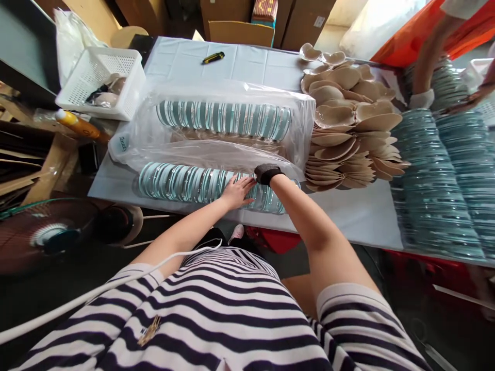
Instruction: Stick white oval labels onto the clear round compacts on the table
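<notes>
Left hand (236,192): fingers spread on near glass row (181,183). Gloved right hand (267,174): fingers unclear. Apparently aligning; next needs even pressure.

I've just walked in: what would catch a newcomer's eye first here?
Probably the banded, blue-green far row amid clear plastic on the table, and the similar near row along the closest edge. The person's bare left hand rests on that nearer one, with the dark-gloved right hand beside it. Then, toward the right, the big pile of beige, cup-shaped pieces.
</notes>
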Motion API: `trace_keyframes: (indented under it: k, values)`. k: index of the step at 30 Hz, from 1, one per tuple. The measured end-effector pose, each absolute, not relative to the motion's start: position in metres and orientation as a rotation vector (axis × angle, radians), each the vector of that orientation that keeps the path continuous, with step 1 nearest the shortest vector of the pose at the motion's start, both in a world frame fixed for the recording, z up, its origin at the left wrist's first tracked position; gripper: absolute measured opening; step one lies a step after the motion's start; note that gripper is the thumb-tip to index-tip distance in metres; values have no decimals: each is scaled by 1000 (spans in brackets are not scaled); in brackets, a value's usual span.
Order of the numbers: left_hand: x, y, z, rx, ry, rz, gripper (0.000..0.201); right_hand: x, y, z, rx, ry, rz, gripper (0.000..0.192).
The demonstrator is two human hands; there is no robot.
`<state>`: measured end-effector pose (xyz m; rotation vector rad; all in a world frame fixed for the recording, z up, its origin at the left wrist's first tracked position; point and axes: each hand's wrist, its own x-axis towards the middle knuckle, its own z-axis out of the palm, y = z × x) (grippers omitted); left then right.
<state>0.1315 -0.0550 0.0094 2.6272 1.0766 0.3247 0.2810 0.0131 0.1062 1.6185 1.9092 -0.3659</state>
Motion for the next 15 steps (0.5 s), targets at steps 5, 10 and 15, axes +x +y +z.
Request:
trace_keyframes:
  k: [5, 10, 15]
  values:
    - [131, -56, 12, 2615, 1102, 337, 67, 292, -79, 83, 1757, 2117, -278, 31]
    - [131, -58, 10, 2624, 1092, 335, 67, 297, -161, 24, 1925, 2015, -435, 37]
    - [128, -60, 15, 2607, 1121, 318, 65, 307, -170, 11, 2082, 1985, -505, 40]
